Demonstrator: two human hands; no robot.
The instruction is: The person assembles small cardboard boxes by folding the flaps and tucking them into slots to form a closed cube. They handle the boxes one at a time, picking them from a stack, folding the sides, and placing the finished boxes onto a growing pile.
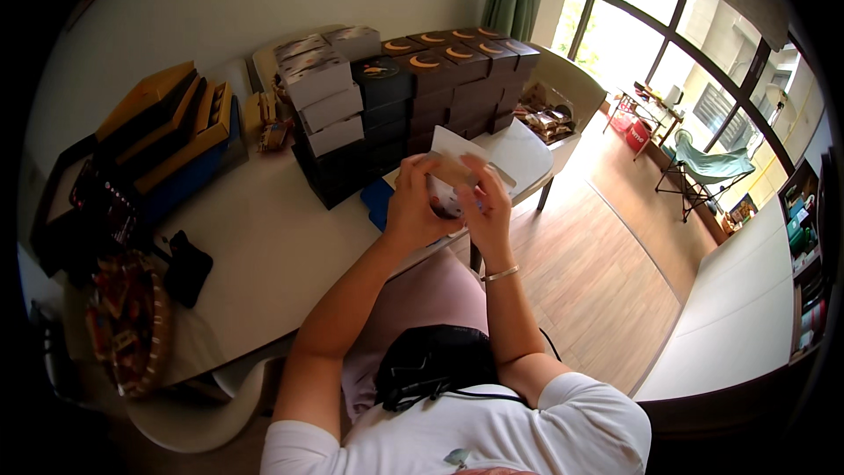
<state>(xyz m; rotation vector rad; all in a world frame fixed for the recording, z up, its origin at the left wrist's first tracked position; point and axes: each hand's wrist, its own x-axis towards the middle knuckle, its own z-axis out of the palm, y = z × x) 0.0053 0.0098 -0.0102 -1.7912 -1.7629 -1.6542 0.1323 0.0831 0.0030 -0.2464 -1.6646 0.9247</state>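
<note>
In front of my chest, near the table's edge, I hold a small white cardboard box [447,204] with a printed pattern; its pale lid flap [452,142] stands up. My left hand [411,200] is wrapped round the box's left side. My right hand [486,208], slightly blurred, has its bent fingers against the right side and upper edge. What lies inside the box is hidden by my fingers. A blue flat item [378,202] shows on the table beside my left hand. Just beyond, stacked white boxes [318,81], black boxes [383,79] and brown boxes with crescent prints [448,60] stand.
Yellow and dark gift boxes [171,127] lean at the table's left, near a black pouch-like object [187,268] and a basket of wrapped snacks [132,325]. A chair [563,79] holding packets stands behind the stacks. Farther right is a green folding chair [708,163].
</note>
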